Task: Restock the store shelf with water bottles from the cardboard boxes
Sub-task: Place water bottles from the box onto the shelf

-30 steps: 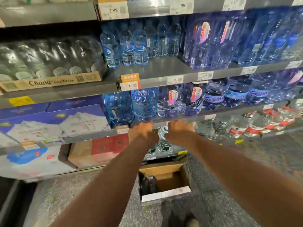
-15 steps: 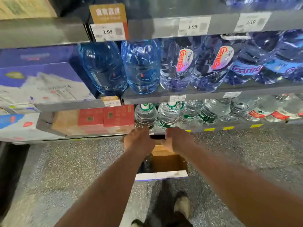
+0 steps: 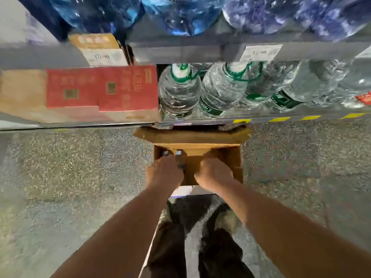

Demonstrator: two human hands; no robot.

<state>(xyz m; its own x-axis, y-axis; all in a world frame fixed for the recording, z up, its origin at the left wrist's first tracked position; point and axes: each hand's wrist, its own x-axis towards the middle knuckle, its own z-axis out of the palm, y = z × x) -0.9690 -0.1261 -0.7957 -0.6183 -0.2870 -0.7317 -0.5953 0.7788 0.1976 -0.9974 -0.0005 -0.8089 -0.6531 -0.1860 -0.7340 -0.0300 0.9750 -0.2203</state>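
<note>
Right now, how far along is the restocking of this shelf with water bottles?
Done: clear green-labelled water bottles already line the grey bottom shelf. In hand: the left hand and right hand reach into the open brown cardboard box on the floor; their grip is hidden. Left: at least two dark-capped bottles stand in the box, not yet shelved.
</note>
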